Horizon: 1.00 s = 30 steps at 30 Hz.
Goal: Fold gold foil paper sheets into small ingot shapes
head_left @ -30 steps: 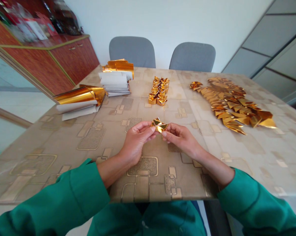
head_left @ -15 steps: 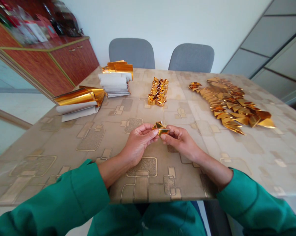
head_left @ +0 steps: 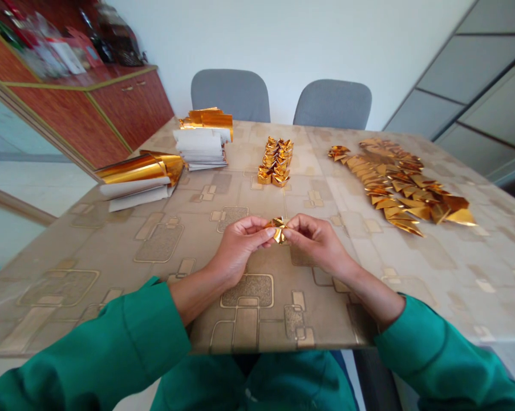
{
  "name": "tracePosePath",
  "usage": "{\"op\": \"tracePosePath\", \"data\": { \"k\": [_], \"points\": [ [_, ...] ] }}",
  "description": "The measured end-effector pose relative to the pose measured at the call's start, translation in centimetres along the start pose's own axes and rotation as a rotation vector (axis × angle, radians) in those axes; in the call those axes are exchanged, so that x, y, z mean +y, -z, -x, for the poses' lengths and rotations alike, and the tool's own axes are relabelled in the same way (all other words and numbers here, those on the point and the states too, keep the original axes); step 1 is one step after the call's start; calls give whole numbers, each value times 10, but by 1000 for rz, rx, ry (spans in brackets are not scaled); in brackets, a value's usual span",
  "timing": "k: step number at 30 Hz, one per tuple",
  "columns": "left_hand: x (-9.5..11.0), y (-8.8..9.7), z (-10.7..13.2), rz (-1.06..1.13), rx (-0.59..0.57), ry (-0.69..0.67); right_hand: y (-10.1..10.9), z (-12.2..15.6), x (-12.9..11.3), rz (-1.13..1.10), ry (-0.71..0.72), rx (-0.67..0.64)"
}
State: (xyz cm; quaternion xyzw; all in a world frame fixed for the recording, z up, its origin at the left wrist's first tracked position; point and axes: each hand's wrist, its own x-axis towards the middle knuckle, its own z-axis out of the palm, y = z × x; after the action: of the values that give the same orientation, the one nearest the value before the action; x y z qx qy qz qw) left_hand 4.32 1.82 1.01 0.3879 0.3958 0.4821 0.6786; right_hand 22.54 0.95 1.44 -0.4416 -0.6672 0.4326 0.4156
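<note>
A small folded piece of gold foil paper [head_left: 278,229] is pinched between both my hands above the table's middle. My left hand [head_left: 239,246] grips its left side with thumb and fingers closed. From the right, my right hand [head_left: 317,241] pinches the other end, fingers curled. Farther back stand two short rows of finished gold folded pieces [head_left: 276,160]. On the right lies a long spread of gold folded triangles [head_left: 400,185]. Green sleeves cover both my forearms.
Stacks of gold and white sheets [head_left: 203,140] and a curled pile [head_left: 140,174] sit at the back left of the patterned table [head_left: 112,257]. Two grey chairs [head_left: 230,94] stand behind it. A red-brown sideboard [head_left: 90,108] lines the left wall.
The gold piece has been squeezed narrower between my fingers, and both hands have drawn closer together and slightly lower.
</note>
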Motion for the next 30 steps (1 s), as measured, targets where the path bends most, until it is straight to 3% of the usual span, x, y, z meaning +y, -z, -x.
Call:
{"op": "tracePosePath", "data": {
  "k": [10,18,24,30],
  "points": [
    [3,0,1,21,-97,93,6,-1,-1,-35,37,-31],
    [4,0,0,-91,-29,-69,3,0,-6,-142,-119,-140],
    [3,-2,3,-192,-44,-140,-6,0,-3,-169,-26,-62],
    [2,-4,6,30,-40,-60,-6,-1,-2,-148,48,97]
  ]
}}
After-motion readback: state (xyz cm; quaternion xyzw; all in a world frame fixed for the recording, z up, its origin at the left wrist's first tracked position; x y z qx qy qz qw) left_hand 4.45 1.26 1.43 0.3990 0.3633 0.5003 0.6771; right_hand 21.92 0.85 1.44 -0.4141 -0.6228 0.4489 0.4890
